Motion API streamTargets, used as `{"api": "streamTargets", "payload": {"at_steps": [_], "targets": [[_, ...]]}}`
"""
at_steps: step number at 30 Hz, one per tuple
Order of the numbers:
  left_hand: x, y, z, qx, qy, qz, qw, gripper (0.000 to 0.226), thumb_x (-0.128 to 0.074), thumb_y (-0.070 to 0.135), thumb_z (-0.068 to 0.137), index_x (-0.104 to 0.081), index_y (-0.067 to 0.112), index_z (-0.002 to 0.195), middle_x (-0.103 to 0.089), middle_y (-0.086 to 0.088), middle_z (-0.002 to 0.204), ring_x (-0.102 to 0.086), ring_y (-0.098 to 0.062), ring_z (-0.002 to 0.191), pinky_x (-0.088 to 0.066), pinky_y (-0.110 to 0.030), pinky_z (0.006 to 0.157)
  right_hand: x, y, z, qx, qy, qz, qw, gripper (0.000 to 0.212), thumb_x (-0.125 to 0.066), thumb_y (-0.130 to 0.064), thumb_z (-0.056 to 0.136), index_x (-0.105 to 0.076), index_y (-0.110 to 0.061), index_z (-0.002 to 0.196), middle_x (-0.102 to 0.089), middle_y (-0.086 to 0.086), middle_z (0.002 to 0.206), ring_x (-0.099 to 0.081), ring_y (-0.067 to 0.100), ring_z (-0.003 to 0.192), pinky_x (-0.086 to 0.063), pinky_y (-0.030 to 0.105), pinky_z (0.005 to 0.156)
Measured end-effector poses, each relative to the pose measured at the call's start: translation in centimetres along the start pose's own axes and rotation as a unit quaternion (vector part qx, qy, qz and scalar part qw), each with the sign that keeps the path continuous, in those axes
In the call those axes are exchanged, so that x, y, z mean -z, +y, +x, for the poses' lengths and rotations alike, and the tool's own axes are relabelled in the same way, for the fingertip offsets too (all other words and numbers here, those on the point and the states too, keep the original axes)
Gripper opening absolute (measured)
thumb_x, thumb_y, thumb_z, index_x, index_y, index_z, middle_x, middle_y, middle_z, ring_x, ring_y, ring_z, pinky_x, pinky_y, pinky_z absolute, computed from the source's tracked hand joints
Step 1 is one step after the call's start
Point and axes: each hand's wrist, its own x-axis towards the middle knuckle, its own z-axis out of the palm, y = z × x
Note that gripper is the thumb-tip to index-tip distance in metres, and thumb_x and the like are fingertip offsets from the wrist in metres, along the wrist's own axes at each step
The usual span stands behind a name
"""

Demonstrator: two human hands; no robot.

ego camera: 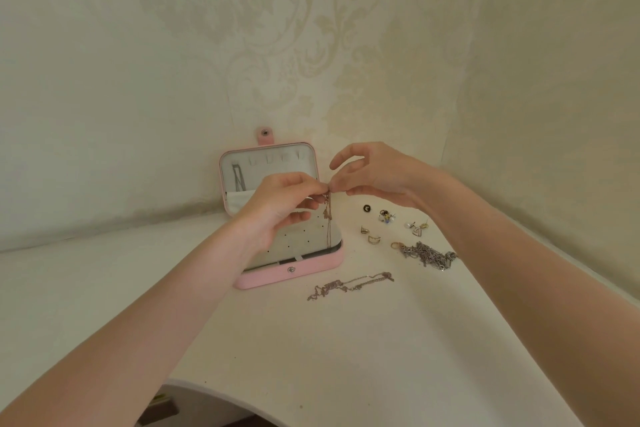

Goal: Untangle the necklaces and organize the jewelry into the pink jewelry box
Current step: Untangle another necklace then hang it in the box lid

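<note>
1. Head view: the left hand and the right hand meet above the pink jewelry box.
2. The left fingers pinch the top of a thin chain. The right hand's thumb and one finger pinch it at the same spot, and its other fingers are spread and lifted.
3. The chain hangs straight down over the right side of the open box.
4. The box sits on the white counter with its lid standing up against the wall.
5. Inside the lid, on the left, a small dark chain hangs.
6. A pale necklace lies on the counter just in front of the box.
7. A tangled silver pile lies to the right.
8. Small earrings and rings lie behind the pile, near the right wrist.
</note>
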Motion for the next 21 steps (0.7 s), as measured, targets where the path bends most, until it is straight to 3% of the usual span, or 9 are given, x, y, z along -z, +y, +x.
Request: {"api": "streamTargets", "payload": {"at_steps": [7,15,21], "targets": [[-0.5,-0.1,0.0,-0.051,0.035,0.110,0.992,0.015,-0.063,0.012,0.082,-0.062,0.014,0.066,-0.056,0.004,0.061,-0.049,-0.006,0.060,-0.046,-0.019,0.062,-0.8,0.2,0.4,-0.011,-0.017,-0.066,0.998,0.024,-0.060,0.013,0.078,-0.054,-0.009,0.087,-0.055,0.005,0.071,-0.050,0.015,0.068,-0.044,0.018,0.061],[-1.1,-0.4,0.1,0.009,0.006,0.039,0.999,0.022,-0.060,0.017,0.083,-0.058,0.014,0.061,-0.049,0.006,0.052,-0.038,-0.008,0.049,-0.041,-0.021,0.057,-0.6,0.3,0.6,-0.026,-0.055,-0.056,0.997,0.023,-0.055,0.013,0.080,-0.051,-0.009,0.085,-0.051,0.002,0.066,-0.047,0.014,0.065,-0.042,0.019,0.060],[-0.6,-1.0,0.2,-0.091,-0.024,0.217,0.972,0.018,-0.062,0.014,0.080,-0.064,0.016,0.062,-0.050,0.006,0.054,-0.043,-0.008,0.052,-0.041,-0.022,0.059,-0.1,0.2,0.3,-0.051,-0.081,-0.095,0.991,0.026,-0.055,0.014,0.080,-0.048,-0.011,0.084,-0.050,0.004,0.067,-0.046,0.011,0.057,-0.040,0.015,0.049]]}}
